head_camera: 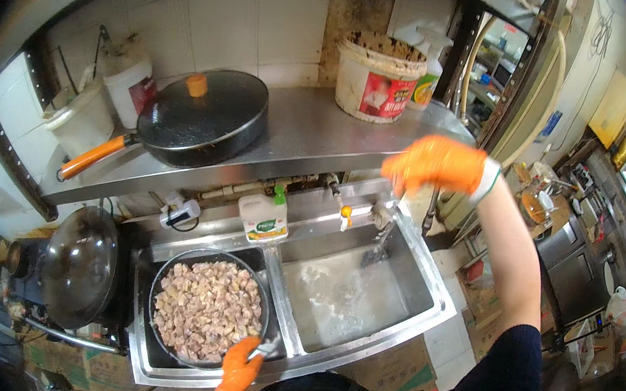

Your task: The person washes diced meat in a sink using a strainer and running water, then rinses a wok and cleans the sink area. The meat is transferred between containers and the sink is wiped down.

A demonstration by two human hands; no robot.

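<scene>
My left hand (240,369), in an orange glove, is at the lower right rim of a large round pan (208,311) filled with chopped raw meat pieces; the pan rests over the left sink basin. Something whitish shows beside its fingers, too unclear to name. My right hand (434,166), also gloved in orange with a white cuff, is raised and blurred above the back right corner of the sink. Below it, a dark brush-like tool (375,256) leans in the right basin (347,299), which holds cloudy water. An orange-handled tap (345,216) stands at the basin's back edge.
A steel shelf (309,130) above the sink bears a lidded frying pan (205,118), a stained white bucket (378,80) and a spray bottle (428,75). A white jug (264,219) with a green cap stands behind the sink. A large dark lid or wok (82,267) is at left.
</scene>
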